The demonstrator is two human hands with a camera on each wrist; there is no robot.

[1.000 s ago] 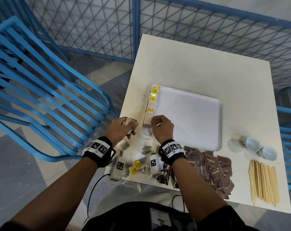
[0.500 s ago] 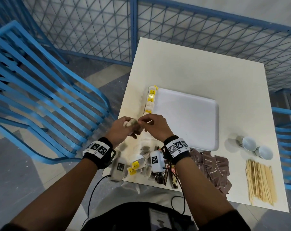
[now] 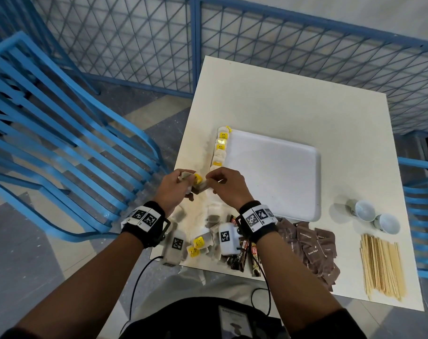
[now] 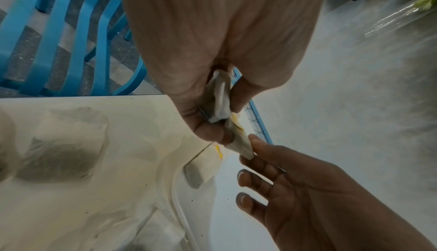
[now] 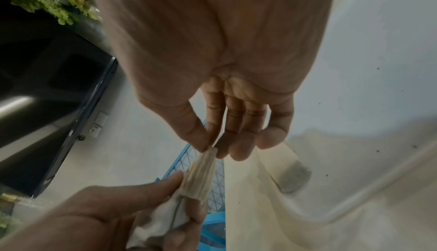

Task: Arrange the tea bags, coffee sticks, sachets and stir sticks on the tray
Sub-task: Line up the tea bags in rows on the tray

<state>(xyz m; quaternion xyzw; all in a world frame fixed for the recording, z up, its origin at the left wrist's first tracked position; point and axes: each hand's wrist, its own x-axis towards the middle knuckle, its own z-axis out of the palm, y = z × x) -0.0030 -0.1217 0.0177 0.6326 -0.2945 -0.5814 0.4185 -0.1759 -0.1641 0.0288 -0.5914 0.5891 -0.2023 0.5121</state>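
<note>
My left hand [image 3: 178,185] grips a small bundle of tea bags [image 4: 221,98] above the table's left part, just left of the white tray [image 3: 276,172]. One tea bag [image 3: 201,185] sticks out of that bundle, and my right hand [image 3: 222,184] pinches its free end [image 5: 205,163] between thumb and forefinger. A row of tea bags with yellow tags [image 3: 221,146] lies along the tray's left rim. More tea bags [image 3: 199,242] lie loose near the front edge, with coffee sticks [image 3: 243,253], brown sugar sachets [image 3: 311,248] and wooden stir sticks [image 3: 382,263] further right.
Two small white cups [image 3: 373,215] lie on their sides right of the tray. The white table [image 3: 281,99] stands against a blue mesh fence [image 3: 257,45]. A blue slatted chair [image 3: 49,133] is close on the left, another [image 3: 423,216] at the right edge.
My right hand left the tea bag row on the tray's rim and came left to my left hand, where it now pinches a tea bag from the bundle.
</note>
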